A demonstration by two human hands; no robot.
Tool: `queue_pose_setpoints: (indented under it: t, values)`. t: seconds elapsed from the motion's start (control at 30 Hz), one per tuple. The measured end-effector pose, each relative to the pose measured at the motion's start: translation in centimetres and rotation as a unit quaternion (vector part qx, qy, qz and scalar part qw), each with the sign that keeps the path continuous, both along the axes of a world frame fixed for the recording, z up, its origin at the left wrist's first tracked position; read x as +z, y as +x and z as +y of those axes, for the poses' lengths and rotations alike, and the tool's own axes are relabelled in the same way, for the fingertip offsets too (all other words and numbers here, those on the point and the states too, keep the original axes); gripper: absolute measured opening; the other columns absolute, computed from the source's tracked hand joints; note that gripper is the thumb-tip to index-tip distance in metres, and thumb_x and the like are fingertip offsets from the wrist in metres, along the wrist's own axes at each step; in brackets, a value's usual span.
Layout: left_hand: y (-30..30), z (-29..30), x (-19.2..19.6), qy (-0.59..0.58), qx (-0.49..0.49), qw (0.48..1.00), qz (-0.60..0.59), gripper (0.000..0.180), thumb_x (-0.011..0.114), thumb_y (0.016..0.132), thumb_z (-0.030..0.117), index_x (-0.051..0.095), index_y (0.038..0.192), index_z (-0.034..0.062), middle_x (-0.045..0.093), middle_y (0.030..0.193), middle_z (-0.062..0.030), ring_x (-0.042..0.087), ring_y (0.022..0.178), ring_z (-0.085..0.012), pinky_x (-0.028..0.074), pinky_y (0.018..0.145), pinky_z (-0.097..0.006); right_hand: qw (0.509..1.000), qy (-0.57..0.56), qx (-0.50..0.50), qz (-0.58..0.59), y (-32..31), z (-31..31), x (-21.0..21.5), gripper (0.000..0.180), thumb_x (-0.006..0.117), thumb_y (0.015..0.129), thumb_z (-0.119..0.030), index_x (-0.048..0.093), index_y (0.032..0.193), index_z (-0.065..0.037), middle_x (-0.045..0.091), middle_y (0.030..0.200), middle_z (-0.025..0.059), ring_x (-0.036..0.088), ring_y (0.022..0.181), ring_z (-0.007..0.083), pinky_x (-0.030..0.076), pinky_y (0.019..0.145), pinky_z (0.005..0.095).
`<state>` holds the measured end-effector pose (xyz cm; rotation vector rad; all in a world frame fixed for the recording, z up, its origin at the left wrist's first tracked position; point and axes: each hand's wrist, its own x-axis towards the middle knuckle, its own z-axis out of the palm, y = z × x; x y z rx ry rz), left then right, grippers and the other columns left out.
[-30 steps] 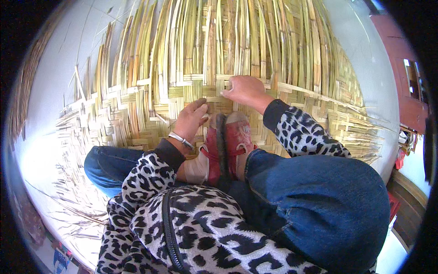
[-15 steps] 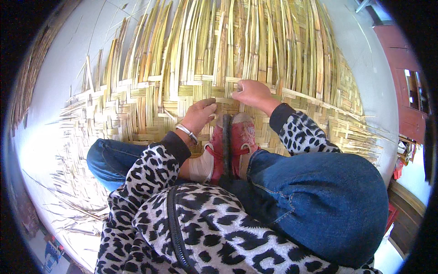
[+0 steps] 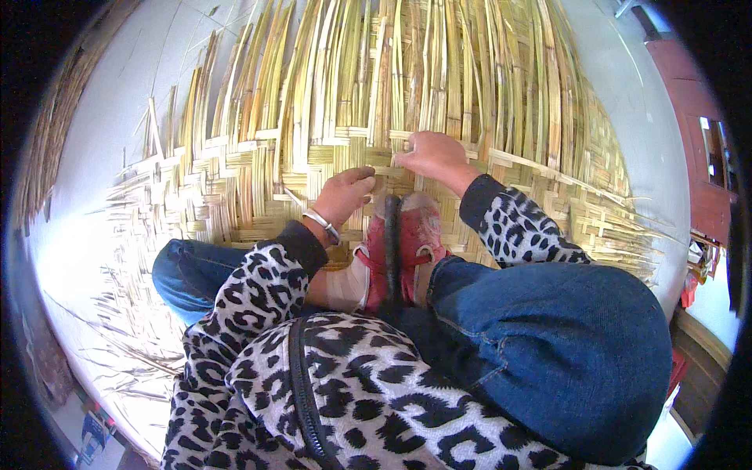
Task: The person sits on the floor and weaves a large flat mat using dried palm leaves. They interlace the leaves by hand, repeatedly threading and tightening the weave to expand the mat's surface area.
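Observation:
Before me lies a partly woven mat [image 3: 227, 184] of flat, pale yellow-green split strips. Loose lengthwise strips [image 3: 376, 70] fan out from its far edge. My right hand [image 3: 437, 159] is closed at the weave's edge, thumb and fingers pinched on a woven strip [image 3: 382, 170]. Just to the left and a little nearer, my left hand [image 3: 343, 196] rests on the mat with its fingers curled together by the same strip's other end. What its fingertips hold, if anything, is hidden. A silvery bracelet [image 3: 321, 225] circles the left wrist.
My red shoes [image 3: 419, 227] rest on the mat right below my hands, with a dark bar-like thing [image 3: 392, 251] standing between them. Dark strips [image 3: 59, 133] lie at the far left. Reddish-brown wooden furniture [image 3: 697, 133] stands at the right. Strip scraps [image 3: 137, 352] litter the pale floor.
My right hand has shifted slightly left and away from me along the weave's edge. My left hand stays nearly in place. The view has moved a little.

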<state>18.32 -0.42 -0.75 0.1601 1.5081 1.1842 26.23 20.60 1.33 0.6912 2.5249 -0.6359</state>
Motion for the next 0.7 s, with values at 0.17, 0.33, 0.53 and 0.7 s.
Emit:
queue_pose_setpoints:
  t: [0.17, 0.33, 0.53, 0.7]
  values:
    - [-0.1, -0.4, -0.7, 0.029, 0.035, 0.998, -0.046, 0.043, 0.059, 0.093, 0.022, 0.054, 0.129, -0.0007, 0.063, 0.115, -0.0083, 0.059, 0.104, -0.0161, 0.047, 0.087, -0.029, 0.991, -0.013, -0.007, 0.13, -0.6, 1.0, -1.3, 0.034, 0.063, 0.083, -0.034, 0.066, 0.098, -0.003, 0.068, 0.088, 0.0184, 0.066, 0.081, 0.0344, 0.051, 0.073, 0.0435]
    - [-0.1, -0.5, -0.7, 0.063, 0.037, 0.997, -0.016, 0.04, 0.059, 0.092, 0.019, 0.056, 0.127, -0.0015, 0.066, 0.111, -0.0067, 0.062, 0.096, -0.0125, 0.048, 0.077, -0.023, 0.961, -0.133, -0.069, 0.231, -4.6, 2.4, -3.2, 0.033, 0.065, 0.086, -0.02, 0.061, 0.112, 0.0, 0.069, 0.092, 0.0148, 0.069, 0.085, 0.0263, 0.052, 0.074, 0.0372]
    - [-0.1, -0.3, 0.5, 0.022, 0.069, 0.994, -0.077, 0.04, 0.059, 0.093, 0.019, 0.056, 0.127, -0.0009, 0.066, 0.113, -0.0062, 0.061, 0.1, -0.0122, 0.047, 0.079, -0.023, 0.826, -0.471, -0.28, 0.131, -5.8, 4.2, -3.5, 0.026, 0.073, 0.082, -0.018, 0.06, 0.101, -0.006, 0.062, 0.082, 0.0006, 0.057, 0.071, 0.0094, 0.041, 0.057, 0.0246]
    - [-0.1, -0.1, 0.9, 0.019, 0.058, 0.996, -0.068, 0.039, 0.059, 0.093, 0.019, 0.056, 0.127, -0.0007, 0.066, 0.113, -0.0058, 0.062, 0.101, -0.0123, 0.047, 0.078, -0.022, 0.836, -0.451, -0.297, 0.097, -6.3, 3.8, -2.4, 0.023, 0.072, 0.084, -0.019, 0.058, 0.098, -0.007, 0.059, 0.079, -0.0013, 0.054, 0.069, 0.0076, 0.04, 0.054, 0.0224]
